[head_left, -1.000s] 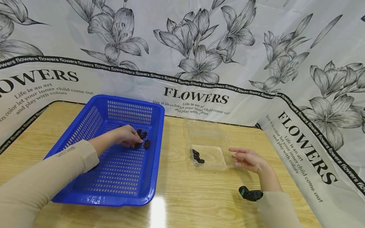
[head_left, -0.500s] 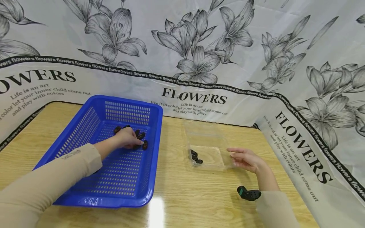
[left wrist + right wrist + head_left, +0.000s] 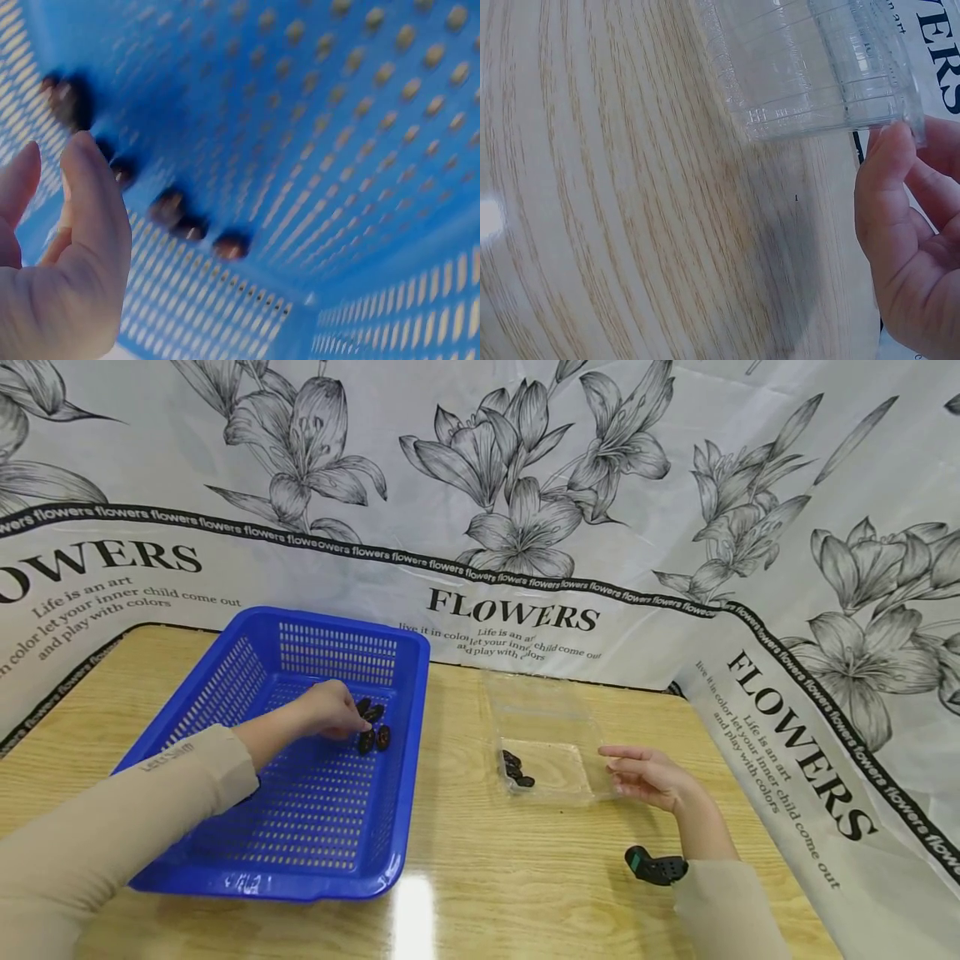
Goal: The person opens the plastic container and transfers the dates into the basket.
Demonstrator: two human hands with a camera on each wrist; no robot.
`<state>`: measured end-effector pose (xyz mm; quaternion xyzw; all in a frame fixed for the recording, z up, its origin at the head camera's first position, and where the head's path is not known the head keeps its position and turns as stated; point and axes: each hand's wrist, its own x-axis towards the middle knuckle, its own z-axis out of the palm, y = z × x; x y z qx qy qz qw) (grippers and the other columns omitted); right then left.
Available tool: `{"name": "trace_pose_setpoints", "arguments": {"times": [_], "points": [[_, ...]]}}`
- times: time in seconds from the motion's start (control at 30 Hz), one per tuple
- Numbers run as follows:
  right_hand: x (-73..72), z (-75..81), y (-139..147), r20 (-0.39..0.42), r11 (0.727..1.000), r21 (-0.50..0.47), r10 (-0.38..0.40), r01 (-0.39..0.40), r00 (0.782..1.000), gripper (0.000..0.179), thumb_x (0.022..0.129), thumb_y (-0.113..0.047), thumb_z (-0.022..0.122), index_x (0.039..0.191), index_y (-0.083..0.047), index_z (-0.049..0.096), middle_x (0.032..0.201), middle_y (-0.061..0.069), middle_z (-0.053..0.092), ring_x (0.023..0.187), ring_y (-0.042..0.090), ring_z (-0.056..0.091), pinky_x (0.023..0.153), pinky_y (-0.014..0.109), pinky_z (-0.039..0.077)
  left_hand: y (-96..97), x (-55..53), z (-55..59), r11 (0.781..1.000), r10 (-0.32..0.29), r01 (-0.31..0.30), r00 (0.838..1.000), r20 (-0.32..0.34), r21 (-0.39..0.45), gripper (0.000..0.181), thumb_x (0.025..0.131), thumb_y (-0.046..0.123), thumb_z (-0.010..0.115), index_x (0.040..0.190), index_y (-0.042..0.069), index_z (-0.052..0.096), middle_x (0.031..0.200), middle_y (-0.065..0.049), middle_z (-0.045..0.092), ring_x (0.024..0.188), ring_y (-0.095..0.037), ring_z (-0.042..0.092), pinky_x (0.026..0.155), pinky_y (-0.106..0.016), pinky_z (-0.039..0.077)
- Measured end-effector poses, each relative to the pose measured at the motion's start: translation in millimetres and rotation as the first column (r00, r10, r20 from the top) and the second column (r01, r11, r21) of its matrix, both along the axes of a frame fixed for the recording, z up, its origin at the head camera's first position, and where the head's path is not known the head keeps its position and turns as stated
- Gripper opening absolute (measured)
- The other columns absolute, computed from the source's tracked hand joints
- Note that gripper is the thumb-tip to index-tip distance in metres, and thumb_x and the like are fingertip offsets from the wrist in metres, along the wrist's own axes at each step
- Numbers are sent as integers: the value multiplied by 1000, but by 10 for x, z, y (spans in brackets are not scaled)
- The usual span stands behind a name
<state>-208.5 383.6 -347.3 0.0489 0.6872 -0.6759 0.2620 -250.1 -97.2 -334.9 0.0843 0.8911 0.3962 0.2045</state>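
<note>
My left hand (image 3: 333, 710) is over the far right part of a blue plastic basket (image 3: 416, 760), beside several dark brown dates (image 3: 383, 737) on its floor. In the left wrist view, the thumb and fingers (image 3: 94, 202) stand apart with nothing between them, near the blurred dates (image 3: 231, 244). A clear plastic box (image 3: 585, 727) stands right of the basket, with several dark dates (image 3: 513, 764) along its left side. My right hand (image 3: 648, 778) pinches the box's rim; in the right wrist view the thumb lies on one side of the rim (image 3: 909, 112), other fingers behind.
The wooden table (image 3: 480, 877) lies under both containers. A black strap-like part with a green patch (image 3: 656, 866) is at the right wrist. Behind the table hangs a white flower-print cloth (image 3: 517, 643), which also runs along the right side.
My left hand has drawn slightly up and left, and a date that it covered now shows beside the rightmost one. The right hand stays at the box's rim.
</note>
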Motion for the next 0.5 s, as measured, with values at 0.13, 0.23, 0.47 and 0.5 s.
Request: {"name": "trace_pose_setpoints", "arguments": {"times": [0.13,0.23,0.47,0.5], "points": [[-1,4,-6,5,1000,-18,4,-3,1000,26,95,0,48,106,-14,67,86,5,62,69,12,61,61,21,52,12,-44,250,994,-10,-2,994,109,114,23,86,8,64,99,-10,59,83,-9,61,73,-17,59,77,-35,53],[4,9,-15,11,1000,-22,3,-3,1000,26,95,0,49,104,-15,67,86,5,62,70,13,61,62,21,52,64,-68,451,993,-37,23,991,126,112,28,88,12,63,108,-6,55,99,-14,63,87,-23,62,83,-38,51],[1,10,-12,3,1000,-18,-11,11,1000,25,94,1,50,103,-15,67,86,5,62,69,13,61,61,22,52,344,-137,818,992,-67,58,995,71,116,30,88,12,64,113,-2,55,109,-12,57,89,-21,60,70,-26,50],[2,4,-14,5,1000,-15,-14,14,1000,25,94,1,50,103,-15,67,86,5,62,69,13,61,61,22,52,400,-134,853,990,-79,71,995,67,121,30,88,11,64,113,-2,55,110,-11,55,88,-20,59,67,-24,49]]}}
